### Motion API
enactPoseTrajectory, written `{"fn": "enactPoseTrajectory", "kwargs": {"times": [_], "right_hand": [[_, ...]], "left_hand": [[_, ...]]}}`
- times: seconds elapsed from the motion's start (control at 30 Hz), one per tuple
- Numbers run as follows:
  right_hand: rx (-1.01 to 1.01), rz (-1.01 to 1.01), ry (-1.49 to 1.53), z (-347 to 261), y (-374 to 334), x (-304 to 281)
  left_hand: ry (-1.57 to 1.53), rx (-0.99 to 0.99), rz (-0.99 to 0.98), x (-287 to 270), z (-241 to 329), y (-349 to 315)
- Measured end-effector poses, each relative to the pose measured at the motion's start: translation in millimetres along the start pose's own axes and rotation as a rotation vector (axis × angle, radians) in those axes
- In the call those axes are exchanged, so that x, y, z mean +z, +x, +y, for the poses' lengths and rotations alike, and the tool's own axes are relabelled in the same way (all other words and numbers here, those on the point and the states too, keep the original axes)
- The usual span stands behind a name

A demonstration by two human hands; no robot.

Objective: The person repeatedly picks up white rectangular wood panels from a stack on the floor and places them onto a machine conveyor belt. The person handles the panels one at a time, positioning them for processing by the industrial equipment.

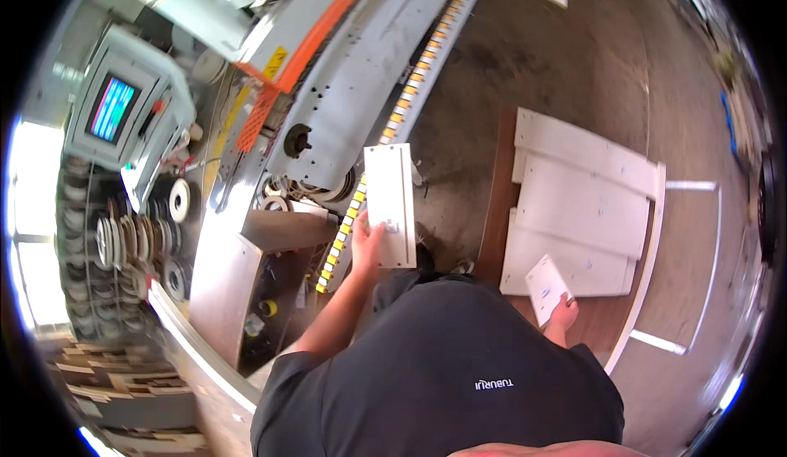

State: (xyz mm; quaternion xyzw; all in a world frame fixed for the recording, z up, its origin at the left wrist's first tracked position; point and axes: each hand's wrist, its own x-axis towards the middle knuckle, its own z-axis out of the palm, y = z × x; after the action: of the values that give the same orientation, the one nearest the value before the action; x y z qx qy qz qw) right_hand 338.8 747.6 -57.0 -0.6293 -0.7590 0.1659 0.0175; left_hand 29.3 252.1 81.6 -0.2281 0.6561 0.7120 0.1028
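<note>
My left hand (366, 248) is closed on the lower left edge of a long white panel (388, 186), which has a groove down its right side, small holes and a sticker. That panel is held upright in front of my body, beside the roller rail. Off to the right, my right hand (562, 316) grips the lower corner of a smaller white panel (543, 281), tilted, with a small mark on its face. Beneath and beyond it lie several wide white panels (586, 203), overlapping on a brown board (493, 203). Whether the small panel touches them I cannot tell.
A long grey machine (361, 63) with an orange stripe runs away ahead, edged by a rail of yellow rollers (395, 121). At left are a control screen (113, 109) and rolls of edging tape (135, 240). A brown cabinet (225, 293) stands near my left arm.
</note>
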Motion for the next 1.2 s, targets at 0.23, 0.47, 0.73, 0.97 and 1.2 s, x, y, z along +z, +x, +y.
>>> {"fn": "enactPoseTrajectory", "kwargs": {"times": [0.23, 0.47, 0.73, 0.97, 1.2], "right_hand": [[-0.357, -0.087, 0.069, -96.6, -35.1, 20.3], [-0.623, -0.160, 0.118, -170.9, -54.4, 21.9], [-0.707, -0.257, -0.009, -224.4, -39.6, 14.2], [-0.781, -0.319, -0.073, -250.8, -15.9, 2.5], [-0.787, -0.320, -0.081, -265.1, -3.5, -1.0]], "left_hand": [[-0.272, 0.139, 0.270, -100.5, 9.7, 112.7], [-0.210, 0.232, 0.630, -180.1, 20.6, 219.3], [-0.355, 0.355, 0.595, -219.2, 51.8, 271.7], [-0.461, 0.321, 0.564, -202.3, 59.2, 291.1], [-0.505, 0.303, 0.601, -158.8, 75.9, 331.7]]}}
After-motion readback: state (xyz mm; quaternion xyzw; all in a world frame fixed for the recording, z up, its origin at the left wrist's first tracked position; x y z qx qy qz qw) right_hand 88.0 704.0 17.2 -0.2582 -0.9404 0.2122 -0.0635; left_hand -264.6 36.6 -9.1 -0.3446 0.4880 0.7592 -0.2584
